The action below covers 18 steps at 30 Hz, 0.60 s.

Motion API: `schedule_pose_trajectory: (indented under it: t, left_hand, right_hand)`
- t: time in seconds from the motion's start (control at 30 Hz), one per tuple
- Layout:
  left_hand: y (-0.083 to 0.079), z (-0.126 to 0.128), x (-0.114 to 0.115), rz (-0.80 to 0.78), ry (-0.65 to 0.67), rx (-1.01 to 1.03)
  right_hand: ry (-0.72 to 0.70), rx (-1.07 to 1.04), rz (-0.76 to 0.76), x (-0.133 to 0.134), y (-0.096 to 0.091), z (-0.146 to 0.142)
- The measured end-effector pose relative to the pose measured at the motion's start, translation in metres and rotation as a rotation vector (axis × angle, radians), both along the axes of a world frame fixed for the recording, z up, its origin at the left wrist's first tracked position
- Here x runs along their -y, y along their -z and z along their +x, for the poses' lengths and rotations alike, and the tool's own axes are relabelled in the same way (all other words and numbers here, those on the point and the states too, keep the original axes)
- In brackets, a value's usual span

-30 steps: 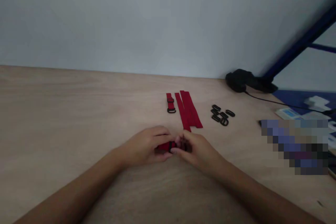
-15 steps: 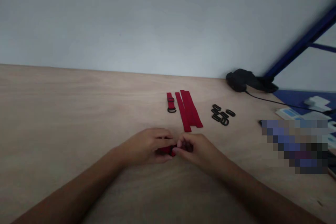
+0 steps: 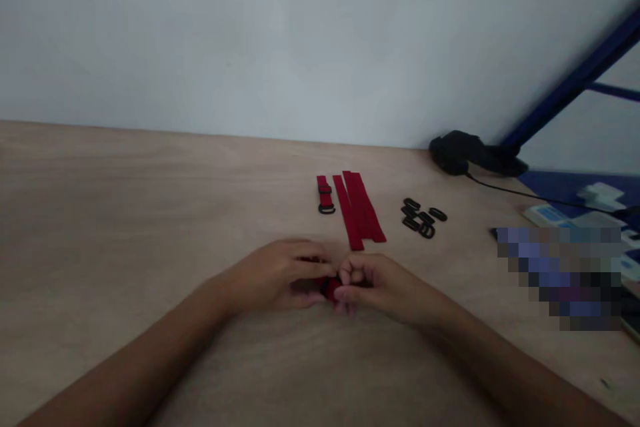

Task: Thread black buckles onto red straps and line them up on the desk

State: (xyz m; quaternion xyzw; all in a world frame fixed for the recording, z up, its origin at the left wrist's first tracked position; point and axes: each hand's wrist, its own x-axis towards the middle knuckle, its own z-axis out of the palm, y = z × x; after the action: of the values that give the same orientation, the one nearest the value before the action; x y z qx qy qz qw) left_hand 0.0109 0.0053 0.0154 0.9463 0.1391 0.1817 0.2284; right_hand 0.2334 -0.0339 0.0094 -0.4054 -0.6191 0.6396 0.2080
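Observation:
A short piece of red webbing strap (image 3: 331, 289) with a dark part on it is held low over the table between my two hands. My left hand (image 3: 285, 277) has its fingers and thumb closed around the strap's left side. On the other side, my right hand (image 3: 373, 285) pinches the strap's right end between thumb and fingers. Much of the strap is hidden by the fingers. Just beyond the hands lies a finished-looking red strap (image 3: 325, 200) threaded through a black slider (image 3: 325, 190), with a black hook (image 3: 327, 209) at its near end.
Several flat red straps (image 3: 363, 210) lie side by side beyond my right hand. To their right is a loose group of black buckles (image 3: 419, 218). A black corded device (image 3: 465, 152) rests against the wall. A blurred patch (image 3: 565, 280) covers things at the right.
My right fingers have shifted slightly on the strap, and more red now shows by the right thumb. The left hand stays nearly in place. The things on the table have not moved.

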Motion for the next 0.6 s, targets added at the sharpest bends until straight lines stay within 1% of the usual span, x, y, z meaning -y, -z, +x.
schedule_pose_trajectory:
  t: [0.1, 0.17, 0.23, 0.33, 0.4, 0.43, 0.47, 0.53, 0.6]
  left_hand:
    - [-0.001, -0.001, 0.0, -0.009, 0.006, 0.034]
    - [0.0, -0.001, 0.001, 0.007, 0.008, 0.071]
    - [0.001, 0.0, 0.002, 0.031, -0.014, 0.089]
    - [0.003, 0.001, 0.005, 0.067, -0.051, 0.056]
    - [0.003, 0.002, 0.006, 0.091, -0.046, 0.03]
    - [0.002, 0.003, 0.006, 0.102, -0.033, 0.029]
    - [0.002, 0.003, 0.006, 0.109, -0.018, 0.031]
    - [0.002, 0.003, 0.004, 0.109, 0.003, 0.036]
    - [0.002, 0.0, 0.001, 0.099, 0.005, 0.025]
  right_hand:
    - [-0.028, -0.11, -0.133, -0.003, -0.002, 0.002]
    - [0.002, -0.136, -0.148, -0.003, -0.001, 0.001]
    - [0.064, -0.107, -0.106, -0.001, 0.001, -0.003]
    - [0.148, 0.029, 0.045, 0.004, 0.004, -0.008]
    - [0.153, 0.094, 0.132, 0.006, 0.005, -0.01]
    - [0.138, 0.095, 0.146, 0.006, 0.004, -0.009]
    - [0.115, 0.078, 0.136, 0.006, 0.003, -0.009]
    - [0.068, 0.013, 0.067, 0.004, 0.001, -0.006]
    - [0.064, -0.047, -0.006, 0.001, -0.002, -0.003]
